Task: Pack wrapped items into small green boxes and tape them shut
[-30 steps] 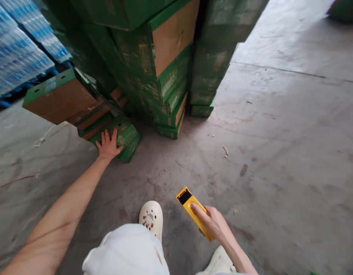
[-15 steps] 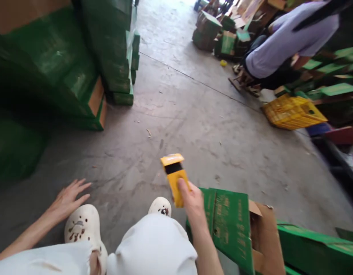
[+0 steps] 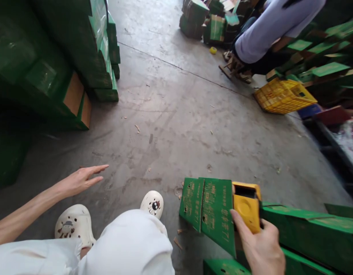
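My right hand [image 3: 264, 242] is closed around a yellow device [image 3: 246, 208] with a dark recess at its top end. The device is at the lower right, over the inner side of an open green cardboard box [image 3: 218, 214] with printed lettering. Whether it touches the box I cannot tell. At the lower left my left hand [image 3: 83, 180] hangs over the floor, holding nothing, fingers stretched out and pointing right. Below the hands are my white trouser legs and white clogs [image 3: 153, 204].
Green boxes [image 3: 104, 72] are stacked at the upper left. A person in a lilac top [image 3: 268, 34] sits low at the upper right, beside a yellow crate [image 3: 283, 97] and piled green boxes. More green boxes [image 3: 316, 236] lie at the lower right.
My right hand has moved right with the yellow device, from over the floor to the green box. My left hand has shifted right and turned. The view has tilted slightly.
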Motion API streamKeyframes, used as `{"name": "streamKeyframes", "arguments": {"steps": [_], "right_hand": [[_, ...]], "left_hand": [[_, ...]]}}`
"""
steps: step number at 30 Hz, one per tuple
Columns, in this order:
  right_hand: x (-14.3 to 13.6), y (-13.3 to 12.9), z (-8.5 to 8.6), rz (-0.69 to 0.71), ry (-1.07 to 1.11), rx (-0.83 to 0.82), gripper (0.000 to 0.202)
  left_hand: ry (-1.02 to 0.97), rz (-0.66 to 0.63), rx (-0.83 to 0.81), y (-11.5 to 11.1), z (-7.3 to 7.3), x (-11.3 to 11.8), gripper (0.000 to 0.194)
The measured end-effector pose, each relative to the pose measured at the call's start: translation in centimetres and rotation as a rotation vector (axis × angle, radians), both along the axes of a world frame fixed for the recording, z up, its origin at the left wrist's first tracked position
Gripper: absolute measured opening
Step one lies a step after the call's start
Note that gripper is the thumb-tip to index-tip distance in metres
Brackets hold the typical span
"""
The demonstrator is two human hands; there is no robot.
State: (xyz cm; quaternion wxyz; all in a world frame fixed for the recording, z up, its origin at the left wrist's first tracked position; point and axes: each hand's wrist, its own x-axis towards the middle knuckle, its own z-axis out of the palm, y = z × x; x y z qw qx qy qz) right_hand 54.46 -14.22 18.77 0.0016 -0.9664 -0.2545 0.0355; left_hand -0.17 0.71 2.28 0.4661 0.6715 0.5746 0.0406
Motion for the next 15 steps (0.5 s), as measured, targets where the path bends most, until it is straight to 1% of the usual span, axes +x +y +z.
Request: {"name": "streamKeyframes", "arguments": {"steps": [2, 4, 6, 8, 10, 12, 14, 15], "right_hand": [[0.2, 0.0, -1.3, 0.022, 0.074, -0.013, 0.121], [0.2, 0.0, -2.2, 0.052, 0.107, -0.023, 0.125], [0.0, 0.1, -2.6, 0.083, 0.135, -0.067, 0.12], [-0.1, 0.4, -2.7, 0.12, 0.162, -0.086, 0.106], [0.0, 0.6, -2.5, 0.133, 0.122, -0.088, 0.095], [0.5, 0.8, -1.8, 0.107, 0.038, -0.108, 0.092], [1.2, 0.7, -0.4, 0.088, -0.038, -0.099, 0.092], [1.5, 0.5, 0.5, 0.118, -0.06, -0.062, 0.089]], "left_hand": [[-0.01, 0.004, -0.026, -0.1, 0.5, 0.8, 0.073], [-0.012, -0.004, -0.066, -0.7, 0.7, 1.3, 0.073], [-0.025, -0.015, -0.109, -1.3, 0.6, 1.5, 0.072], [-0.055, -0.013, -0.143, -1.7, 0.4, 1.5, 0.072], [-0.087, 0.005, -0.155, -1.8, 0.1, 1.4, 0.072], [-0.113, 0.034, -0.148, -1.8, -0.2, 1.4, 0.072], [-0.136, 0.074, -0.139, -1.8, -0.3, 1.3, 0.071], [-0.148, 0.099, -0.141, -1.8, -0.3, 1.3, 0.071]]}}
